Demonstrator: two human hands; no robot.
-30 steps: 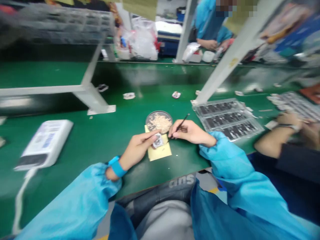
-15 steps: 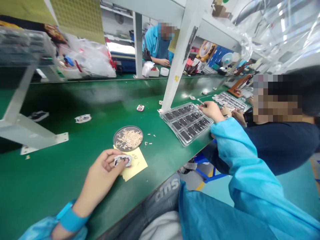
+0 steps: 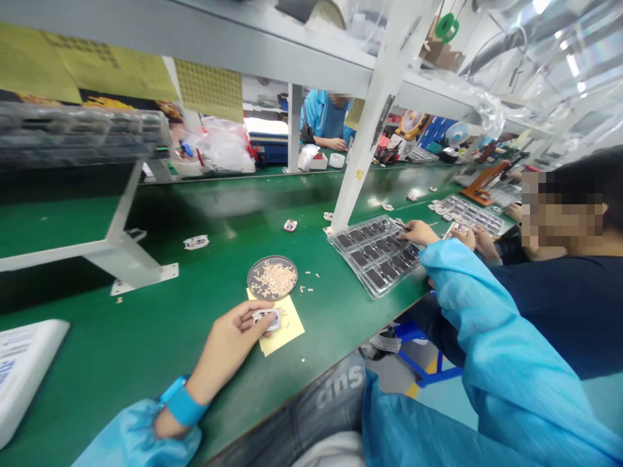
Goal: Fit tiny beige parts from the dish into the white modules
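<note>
My left hand [image 3: 238, 334] is closed on a small white-framed electronic part [image 3: 267, 319], with the thumb lying across it. It is just above a pad of yellow sticky notes [image 3: 292, 327] bearing a few small pale pieces. Behind the notes stands a round dark dish [image 3: 250, 283] filled with many such pieces. To the right, my right hand [image 3: 421, 232] grips a thin, dark, tweezers-like tool [image 3: 402, 226] at the far right edge of a clear plastic tray [image 3: 372, 293]. Dark rectangular parts [image 3: 376, 277] fill the tray's compartments.
A slanted white post [image 3: 357, 175] rises just behind the tray. Several white-framed parts, one of them [image 3: 196, 242] at the left, lie along the green bench. A metal stand [image 3: 131, 266] and a white box [image 3: 29, 370] are at left. A co-worker [image 3: 549, 279] sits close on the right.
The view has shifted, so the bench appears farther right and lower. My right hand has brought the thin tool from beyond the tray's corner to its edge. My left hand keeps its hold on the part.
</note>
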